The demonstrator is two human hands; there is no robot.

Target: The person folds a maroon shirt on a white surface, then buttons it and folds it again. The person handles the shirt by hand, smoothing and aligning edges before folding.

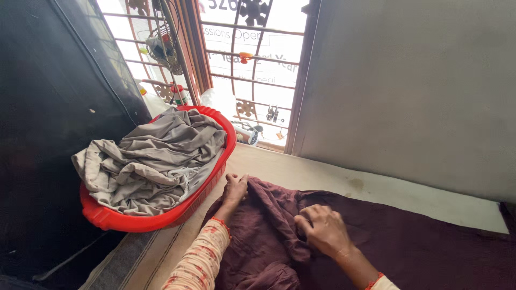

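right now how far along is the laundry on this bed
Nothing looks finished: no folded pile shows anywhere. In hand is the maroon garment, spread across the cream bed sheet; the left hand presses its bunched edge near the basket and the right hand grips a fold of it. Left to do: the crumpled grey clothes heaped in the red laundry basket.

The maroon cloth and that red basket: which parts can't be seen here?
Head view only:
- Maroon cloth: runs off the bottom and right edges, so its full shape cannot be told.
- Left hand: fingers curl into the cloth's folds, tips hidden.
- Right hand: palm side hidden; it lies knuckles up on the cloth.
- Red basket: inside is covered by a heap of grey cloth.
- Window: glare washes out what is outside.
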